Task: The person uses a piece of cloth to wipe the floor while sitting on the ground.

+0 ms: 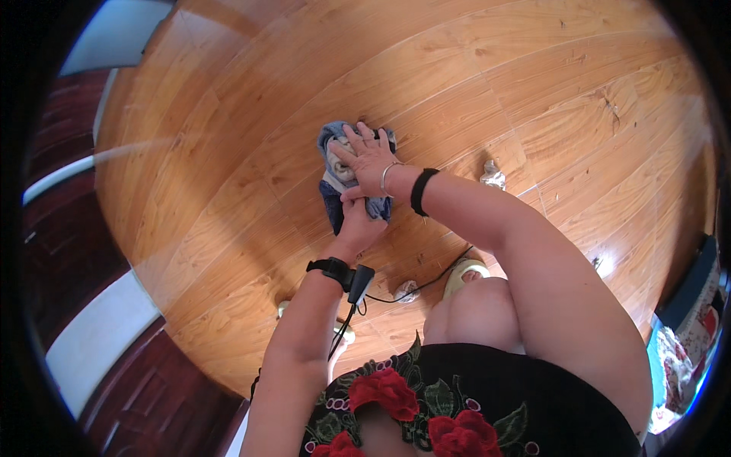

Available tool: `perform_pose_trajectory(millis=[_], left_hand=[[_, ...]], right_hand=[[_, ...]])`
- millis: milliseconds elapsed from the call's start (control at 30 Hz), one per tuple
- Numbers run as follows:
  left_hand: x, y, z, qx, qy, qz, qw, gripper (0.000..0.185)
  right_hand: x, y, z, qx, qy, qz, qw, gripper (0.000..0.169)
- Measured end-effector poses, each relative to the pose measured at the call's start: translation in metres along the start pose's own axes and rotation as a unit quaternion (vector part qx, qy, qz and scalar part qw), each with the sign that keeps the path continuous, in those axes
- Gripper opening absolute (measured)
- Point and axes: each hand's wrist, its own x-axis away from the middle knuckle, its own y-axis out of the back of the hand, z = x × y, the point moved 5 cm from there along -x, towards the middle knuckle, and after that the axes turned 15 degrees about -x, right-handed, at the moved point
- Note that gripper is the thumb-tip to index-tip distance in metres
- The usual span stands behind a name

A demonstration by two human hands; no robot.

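Observation:
A bundle of folded blue and white cloth [341, 164] lies on the wood-patterned floor, near the middle of the view. My right hand [368, 163], with a silver bangle, rests on its upper part, palm down with fingers spread. My left hand [361, 224] is at the near end of the bundle, its fingertips beside the right thumb; part of its grip is hidden. A black strap with a small black device [360, 284] is on my left wrist, and a cable runs from it.
Crumpled pieces of light material lie on the floor, one right of the bundle [493, 175], one near my feet [406, 291]. Dark red panelled furniture [74, 223] stands at left. Patterned fabric [679, 354] is at the right edge. A black cable [437, 280] crosses the floor.

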Motion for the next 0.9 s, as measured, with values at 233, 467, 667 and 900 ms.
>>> perform_pose_trajectory(millis=[233,467,667,900], left_hand=[[0.035,0.023,0.057,0.384,0.089,0.116,0.912,0.071],[0.043,0.036,0.098,0.29,0.109,0.086,0.947,0.051],[0.033,0.041,0.089,0.168,0.052,0.084,0.981,0.045],[0.0,0.002,0.038,0.063,-0.071,0.156,0.983,0.046]], right_hand=[[-0.005,-0.01,-0.009,0.042,-0.036,-0.024,0.998,0.078],[0.071,0.01,-0.081,-0.058,-0.093,-0.17,0.979,0.049],[0.301,0.011,-0.202,-0.047,-0.308,-0.326,0.892,0.063],[0.648,-0.024,-0.302,-0.017,-0.686,-0.483,0.544,0.052]])
